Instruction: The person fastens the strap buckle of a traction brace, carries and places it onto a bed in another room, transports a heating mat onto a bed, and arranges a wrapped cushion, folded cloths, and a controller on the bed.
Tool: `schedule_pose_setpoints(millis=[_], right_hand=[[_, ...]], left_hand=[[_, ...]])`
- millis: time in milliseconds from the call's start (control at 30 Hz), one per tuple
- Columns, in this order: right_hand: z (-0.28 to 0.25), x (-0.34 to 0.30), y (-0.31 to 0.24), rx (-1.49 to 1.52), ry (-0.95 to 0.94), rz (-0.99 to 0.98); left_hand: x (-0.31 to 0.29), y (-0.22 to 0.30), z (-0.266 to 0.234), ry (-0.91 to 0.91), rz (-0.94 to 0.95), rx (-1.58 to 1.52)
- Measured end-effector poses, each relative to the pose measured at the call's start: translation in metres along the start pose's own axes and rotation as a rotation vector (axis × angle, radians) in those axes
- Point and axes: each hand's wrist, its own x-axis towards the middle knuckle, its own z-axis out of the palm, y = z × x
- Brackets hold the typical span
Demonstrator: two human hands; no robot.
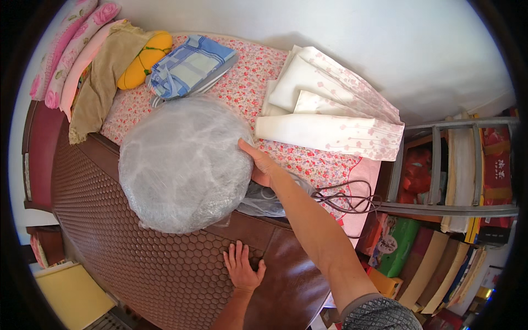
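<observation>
A large, round, flattish thing wrapped in cloudy clear plastic (184, 165) lies across the edge between the flowered cloth and the brown honeycomb-patterned surface. What is inside the wrap cannot be made out. My right hand (259, 164) grips its right side, with part of the fingers hidden against the plastic. Below it, my left hand (243, 269) rests flat on the brown honeycomb-patterned surface (148, 269), fingers spread and holding nothing. Beside my right wrist sits a dark item in clear plastic (264, 201), and a loop of dark cord (352, 198) trails to the right.
Folded white floral fabric (330, 132) and a blue checked cloth bundle (192, 63) lie on the flowered cloth (118, 118). Rolled pink bedding (77, 47) and a yellow cushion (146, 60) are at back left. A metal ladder-like frame (456, 210) and stacked boxes (399, 247) stand right.
</observation>
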Motion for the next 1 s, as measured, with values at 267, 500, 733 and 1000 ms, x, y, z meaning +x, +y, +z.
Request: schedule_pose_setpoints(millis=[267, 500, 733, 1000], right_hand=[[0.037, -0.026, 0.009, -0.043, 0.123, -0.191], [0.127, -0.088, -0.143, -0.733, 0.395, -0.38], [0.012, -0.192, -0.287, -0.862, 0.574, -0.717], [-0.203, -0.166, -0.153, -0.069, 1.011, -0.662]], left_hand=[[-0.002, 0.0, 0.0, -0.04, -0.004, -0.025], [0.004, 0.006, 0.0, 0.028, 0.038, -0.011], [0.006, 0.002, -0.009, 0.009, 0.002, 0.012], [0.004, -0.004, -0.01, -0.026, 0.004, 0.012]])
